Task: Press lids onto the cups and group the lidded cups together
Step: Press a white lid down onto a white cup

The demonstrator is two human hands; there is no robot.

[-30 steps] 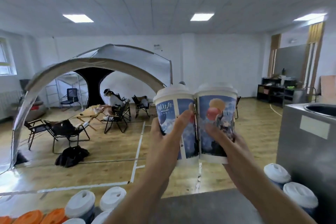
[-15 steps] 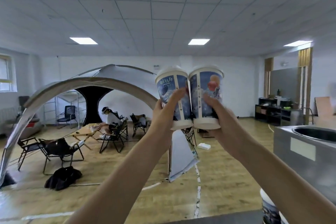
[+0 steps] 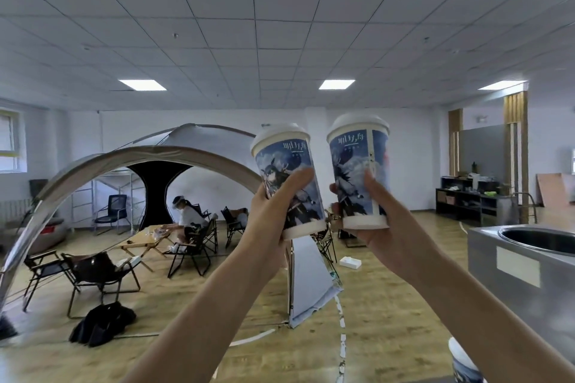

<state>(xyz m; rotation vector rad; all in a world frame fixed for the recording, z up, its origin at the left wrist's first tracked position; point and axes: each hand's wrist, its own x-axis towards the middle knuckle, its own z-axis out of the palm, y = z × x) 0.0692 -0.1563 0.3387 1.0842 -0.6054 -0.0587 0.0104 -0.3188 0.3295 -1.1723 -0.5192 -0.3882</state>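
Note:
Two tall paper cups with blue printed artwork and white lids are held up in the air in front of me. My left hand (image 3: 269,221) grips the left lidded cup (image 3: 287,165), which leans slightly left. The right lidded cup (image 3: 359,158) is upright, and my right hand (image 3: 384,227) is wrapped round its lower half. A narrow gap separates the two cups. Another lidded cup (image 3: 463,362) shows at the bottom right edge, partly cut off.
A steel counter with a round sink (image 3: 529,258) stands at the right. Beyond the cups lies a wooden floor with a large arched tent (image 3: 133,162), folding chairs (image 3: 99,274), a low table and a seated person (image 3: 186,218).
Both hands have kept the cups raised while my view tilted further up, hiding the table cups at the bottom. The two cups, pressed side by side before, are now slightly apart.

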